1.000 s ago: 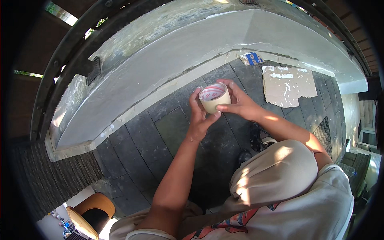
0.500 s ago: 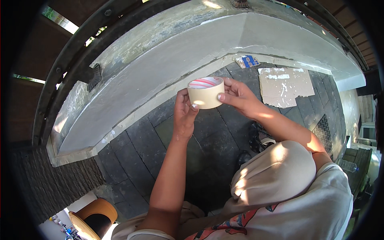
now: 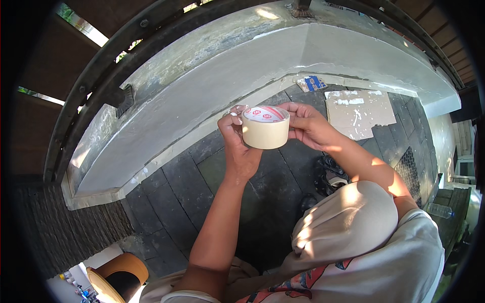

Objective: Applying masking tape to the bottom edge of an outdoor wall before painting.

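A wide roll of cream masking tape [image 3: 265, 134] is held up in front of me above the dark floor. Its top tilts toward me, showing red and white print inside the core. My left hand [image 3: 239, 144] grips the roll's left side, its fingers curled at the far left rim. On the opposite side my right hand [image 3: 309, 126] holds the roll between thumb and fingers. Parts of the fingers of both hands are hidden behind the tape.
A low grey wall [image 3: 262, 65] curves around the far side. By it on the tiles lie a paint-spotted cardboard sheet [image 3: 359, 115] and a blue-and-tan scrap [image 3: 311, 84]. A brown chair [image 3: 124, 270] stands lower left, and a clear plastic bottle [image 3: 440, 210] lies at right.
The tape roll has come slightly nearer and to the right, and its core has turned to show other print. My left thumb has left the front face; the right thumb has shifted back along the side.
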Demonstrator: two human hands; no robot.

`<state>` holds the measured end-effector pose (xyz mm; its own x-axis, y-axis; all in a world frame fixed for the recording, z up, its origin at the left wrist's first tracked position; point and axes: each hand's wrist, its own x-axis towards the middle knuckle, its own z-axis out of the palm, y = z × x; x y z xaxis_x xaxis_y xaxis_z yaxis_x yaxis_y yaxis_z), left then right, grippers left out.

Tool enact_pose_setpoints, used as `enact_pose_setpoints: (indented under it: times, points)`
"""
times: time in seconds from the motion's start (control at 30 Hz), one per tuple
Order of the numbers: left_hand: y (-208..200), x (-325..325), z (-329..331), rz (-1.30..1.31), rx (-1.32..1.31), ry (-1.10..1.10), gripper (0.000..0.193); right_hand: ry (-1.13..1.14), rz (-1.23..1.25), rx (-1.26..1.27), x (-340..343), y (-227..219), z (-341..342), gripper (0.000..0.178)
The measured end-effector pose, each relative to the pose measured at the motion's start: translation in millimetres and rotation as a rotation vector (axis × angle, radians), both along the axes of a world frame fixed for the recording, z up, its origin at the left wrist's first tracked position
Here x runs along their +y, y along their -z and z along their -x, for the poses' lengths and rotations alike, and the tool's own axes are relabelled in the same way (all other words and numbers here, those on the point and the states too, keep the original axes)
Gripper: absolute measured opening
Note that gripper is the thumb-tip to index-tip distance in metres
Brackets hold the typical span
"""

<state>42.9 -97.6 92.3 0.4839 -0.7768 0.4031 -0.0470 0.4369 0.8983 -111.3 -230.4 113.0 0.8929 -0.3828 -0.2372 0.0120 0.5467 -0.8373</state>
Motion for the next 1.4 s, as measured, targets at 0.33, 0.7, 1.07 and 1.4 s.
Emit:
enact_pose_setpoints:
  times: [0.33, 0.7, 1.07, 1.4]
  points:
    - [-12.8, 2.6, 13.5, -0.293, -0.418, -0.322, 0.057, 0.051, 0.529, 0.026, 27.8, -36.5, -13.6, 0.077]
    - [2.2, 12.2, 22.3, -0.403, -0.574, -0.511, 0.059, 0.293, 1.207, 0.316, 36.6, -56.7, -21.0, 0.039]
    - [-5.7, 14.9, 22.8, -0.399, -0.734, -0.431, 0.065, 0.274, 0.932, 0.246, 32.8, -53.9, -20.7, 0.024]
    - [-8.4, 16.5, 31.1, -0.436, -0.732, -0.431, 0.061, 0.401, 0.984, 0.155, 32.2, -39.4, -20.8, 0.011]
